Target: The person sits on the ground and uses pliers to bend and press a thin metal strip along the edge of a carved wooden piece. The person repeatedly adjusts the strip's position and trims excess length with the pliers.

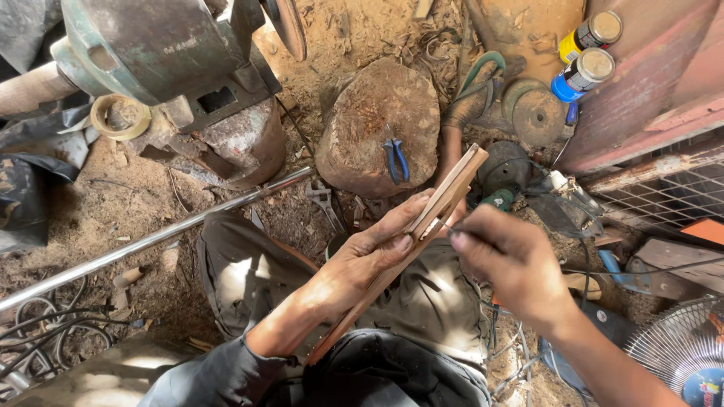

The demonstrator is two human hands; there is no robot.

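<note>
Head view: left hand (369, 256) grips a wooden strip (422, 226); right hand (505, 256) is closed, pinching something thin against it. Pliers (396, 158) lie beyond both hands.

Around the stump (377, 124) you see sunlit dirt floor (128, 200), a green grinder (162, 49) to its left, and a red wall (652, 83) to its right.

Bright daylight, hard and patchy. Sun hits the dirt floor (136, 196) at left and the stump (369, 128) in the middle; lap and near left corner sit in deep shadow. Glare on the metal rod (151, 241). Hands sharp, slight softness and wide-angle bending toward the edges.
</note>
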